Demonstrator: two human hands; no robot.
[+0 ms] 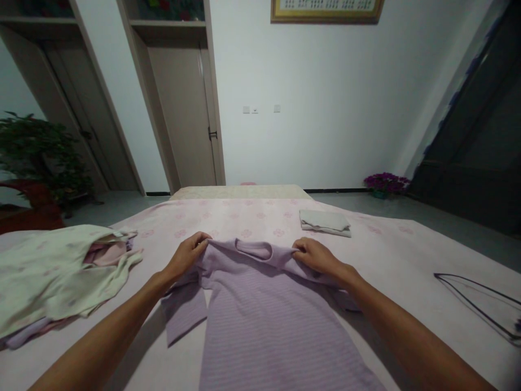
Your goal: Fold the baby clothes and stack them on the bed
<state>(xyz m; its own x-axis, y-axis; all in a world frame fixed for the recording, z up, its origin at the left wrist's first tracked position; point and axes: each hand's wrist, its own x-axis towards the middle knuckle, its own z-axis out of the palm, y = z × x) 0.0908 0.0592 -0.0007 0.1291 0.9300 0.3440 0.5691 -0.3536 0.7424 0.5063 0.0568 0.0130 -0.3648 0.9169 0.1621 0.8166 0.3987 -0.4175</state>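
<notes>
A purple, finely striped long-sleeved shirt [272,320] stretches toward me over the pink-patterned cloth, its neckline at the far end. My left hand [190,251] pinches the shirt's left shoulder, and my right hand [315,254] grips the right shoulder. Between the two hands the collar is pulled fairly taut and looks slightly raised. One sleeve hangs down below my left wrist; the other is partly hidden beneath my right forearm. The shirt's lower end runs out of view at the bottom.
Left of me lies a pile of clothes with a pale green garment [52,277] on top. A folded grey cloth [324,222] rests beyond my right hand. At the right edge lies a black hanger [476,298]. The bed-like surface [228,209] has a pink flowered cover.
</notes>
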